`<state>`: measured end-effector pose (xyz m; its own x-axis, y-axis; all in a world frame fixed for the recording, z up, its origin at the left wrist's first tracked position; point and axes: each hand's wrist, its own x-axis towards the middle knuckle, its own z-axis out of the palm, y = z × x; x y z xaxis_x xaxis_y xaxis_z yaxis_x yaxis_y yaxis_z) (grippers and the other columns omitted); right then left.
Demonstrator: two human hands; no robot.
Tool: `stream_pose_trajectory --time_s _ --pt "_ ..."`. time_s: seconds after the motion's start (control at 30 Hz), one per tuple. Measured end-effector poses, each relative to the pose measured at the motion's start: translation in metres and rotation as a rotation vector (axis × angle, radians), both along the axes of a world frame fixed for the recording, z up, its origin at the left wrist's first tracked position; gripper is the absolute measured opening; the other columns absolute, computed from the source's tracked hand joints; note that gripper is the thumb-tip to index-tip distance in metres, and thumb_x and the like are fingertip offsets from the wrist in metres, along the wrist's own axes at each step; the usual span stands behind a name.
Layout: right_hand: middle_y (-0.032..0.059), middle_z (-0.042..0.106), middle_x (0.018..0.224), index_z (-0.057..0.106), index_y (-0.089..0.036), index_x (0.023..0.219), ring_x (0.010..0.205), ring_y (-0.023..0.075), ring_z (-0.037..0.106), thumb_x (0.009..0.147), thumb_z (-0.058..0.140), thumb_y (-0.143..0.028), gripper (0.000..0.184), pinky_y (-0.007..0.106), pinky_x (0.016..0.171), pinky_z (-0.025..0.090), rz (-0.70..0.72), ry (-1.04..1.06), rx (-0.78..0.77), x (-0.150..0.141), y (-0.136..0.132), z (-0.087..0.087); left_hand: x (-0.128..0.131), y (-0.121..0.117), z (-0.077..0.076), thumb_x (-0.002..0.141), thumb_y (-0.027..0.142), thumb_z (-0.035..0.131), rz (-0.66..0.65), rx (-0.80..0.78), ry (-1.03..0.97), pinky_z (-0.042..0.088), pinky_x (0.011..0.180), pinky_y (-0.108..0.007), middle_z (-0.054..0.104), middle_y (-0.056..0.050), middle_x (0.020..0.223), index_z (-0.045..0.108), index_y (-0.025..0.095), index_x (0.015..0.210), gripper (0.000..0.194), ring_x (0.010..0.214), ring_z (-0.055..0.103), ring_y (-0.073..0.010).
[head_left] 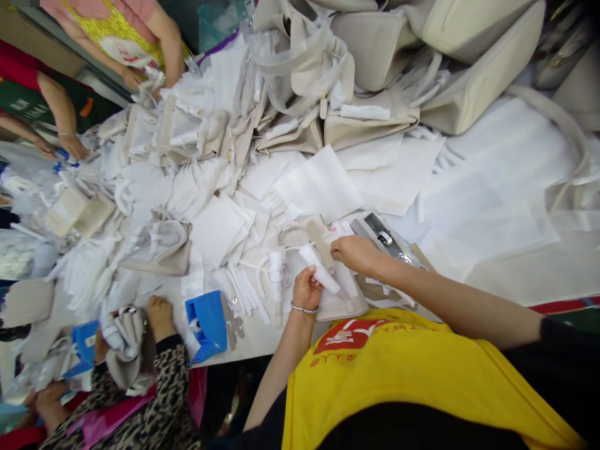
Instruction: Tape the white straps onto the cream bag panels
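Two hands meet over one small white paper roll (320, 271) at the near edge of the table (515, 269), just above the yellow apron (403, 375). The left hand (305, 289) is closed around the roll's lower end, fingers curled, a thin bracelet (304, 308) at the wrist. The right hand (356, 253) is partly closed, its fingertips pinching at the roll's upper end, where a beige bag strap (320, 237) lies just beside it; whether it grips the paper or the strap cannot be told. Under both hands lies a flat beige bag (337, 303), touching the table edge.

Free room is scarce. Loose white sheets (323, 181) and folded wrappers crowd the surface to the left and ahead; a tape dispenser (382, 236) sits just beyond the right hand. Right of it the table is covered by broad flat white sheets with less clutter. A heap of cream handbags (375, 56) rises at the far side.

Both forearms come up from the near edge, the left nearly straight, the right angled in from the right with the elbow out.

A blue plastic holder (206, 322) stands near the left forearm. Beyond it a co-worker's hand (159, 315) in a leopard-print sleeve (154, 400) handles another bag.
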<state>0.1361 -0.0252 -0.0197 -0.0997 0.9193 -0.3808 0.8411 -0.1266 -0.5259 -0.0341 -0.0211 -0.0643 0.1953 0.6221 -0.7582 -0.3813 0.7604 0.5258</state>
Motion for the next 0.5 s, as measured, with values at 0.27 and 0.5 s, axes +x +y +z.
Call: stream_pose_trajectory --time_s 0.27,0.5 --pt "0.0066 0.063 0.069 0.063 -0.017 0.07 0.067 0.0175 0.055 0.067 0.051 -0.022 0.013 0.023 0.052 0.032 0.146 0.065 -0.031 -0.007 0.02 -0.024 0.003 -0.001 0.002 0.052 0.022 0.065 0.004 0.008 0.022 0.021 0.038 -0.018 0.028 0.009 0.039 0.039 0.015 0.05 0.027 0.037 0.027 -0.0015" --pt "0.0005 0.06 0.064 0.06 -0.015 0.071 0.059 0.0124 0.051 0.059 0.055 -0.017 0.013 0.02 0.051 0.032 0.012 0.269 -0.031 -0.019 0.029 -0.042 0.008 -0.002 0.0 0.052 0.022 0.066 0.042 0.029 0.083 0.018 0.037 -0.018 0.027 0.01 0.037 0.038 0.015 0.051 0.029 0.036 0.027 -0.0017"
